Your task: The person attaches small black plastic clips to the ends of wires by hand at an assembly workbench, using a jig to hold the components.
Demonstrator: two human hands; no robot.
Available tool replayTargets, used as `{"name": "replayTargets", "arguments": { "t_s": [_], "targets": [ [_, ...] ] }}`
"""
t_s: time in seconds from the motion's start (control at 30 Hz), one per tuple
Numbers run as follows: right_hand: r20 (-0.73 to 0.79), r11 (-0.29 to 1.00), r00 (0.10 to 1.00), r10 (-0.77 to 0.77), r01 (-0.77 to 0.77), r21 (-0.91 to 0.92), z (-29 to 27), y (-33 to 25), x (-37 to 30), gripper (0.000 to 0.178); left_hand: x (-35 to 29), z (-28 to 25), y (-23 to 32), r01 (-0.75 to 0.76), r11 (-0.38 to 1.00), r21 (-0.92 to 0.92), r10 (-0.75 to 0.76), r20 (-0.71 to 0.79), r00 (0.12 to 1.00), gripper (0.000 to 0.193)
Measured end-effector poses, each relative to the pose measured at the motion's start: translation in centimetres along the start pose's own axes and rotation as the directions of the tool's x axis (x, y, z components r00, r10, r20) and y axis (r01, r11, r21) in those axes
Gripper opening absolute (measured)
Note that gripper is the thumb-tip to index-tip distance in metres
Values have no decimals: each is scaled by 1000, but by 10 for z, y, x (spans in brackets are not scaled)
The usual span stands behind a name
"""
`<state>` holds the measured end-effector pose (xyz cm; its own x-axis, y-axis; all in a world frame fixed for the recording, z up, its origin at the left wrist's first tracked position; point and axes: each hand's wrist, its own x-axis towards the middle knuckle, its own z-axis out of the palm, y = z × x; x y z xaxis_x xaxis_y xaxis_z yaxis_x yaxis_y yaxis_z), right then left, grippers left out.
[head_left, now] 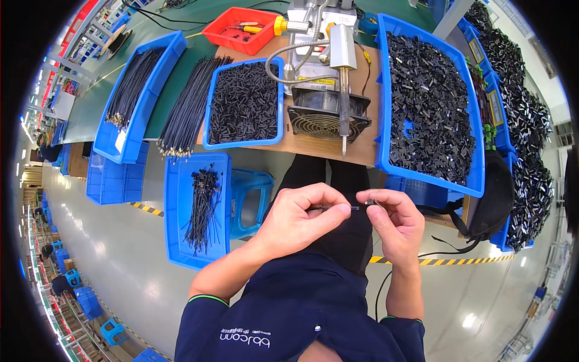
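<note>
A thin cable (354, 207) is being pinched by the left fingers (330, 219); just beyond them, a small dark connector (370, 202) is being pinched by the right fingers (382, 221).

At 11 o'clock of my remote view sat an open red plastic tray (232, 44), with a yellow-handled tool (252, 29) lying in it. Around 10 o'clock, farther off, I saw a dark round reel (114, 42). A blue plastic stool (253, 175) stood just off centre, toward 8 o'clock; a smaller-looking blue stool (113, 331) showed farther out that way. At 3 o'clock I had a black fabric bag (491, 196), and at 4 o'clock yellow-and-black striped tape (470, 261) crossed the glossy grey floor (470, 301).
</note>
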<state>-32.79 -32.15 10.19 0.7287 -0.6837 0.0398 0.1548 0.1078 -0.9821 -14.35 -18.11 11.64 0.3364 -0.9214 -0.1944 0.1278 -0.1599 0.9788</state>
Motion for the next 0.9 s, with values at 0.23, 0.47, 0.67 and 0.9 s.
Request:
{"name": "replayTargets", "arguments": {
  "t_s": [0.23,0.47,0.67,0.9],
  "targets": [
    [5,990,994,-111,111,-83,3,16,1,22,5,-4,-1,69,998,-2,-69,-1,998,9],
    [18,984,990,-138,139,-115,8,19,5,23,9,-2,2,50,994,-97,-53,-23,998,7],
    [39,970,987,-153,158,-184,6,18,7,21,11,-2,3,71,993,-97,-75,-39,996,7],
    [36,964,986,-160,164,-208,6,19,9,21,12,-1,4,93,992,-88,-99,-59,993,8]
  ]
}}
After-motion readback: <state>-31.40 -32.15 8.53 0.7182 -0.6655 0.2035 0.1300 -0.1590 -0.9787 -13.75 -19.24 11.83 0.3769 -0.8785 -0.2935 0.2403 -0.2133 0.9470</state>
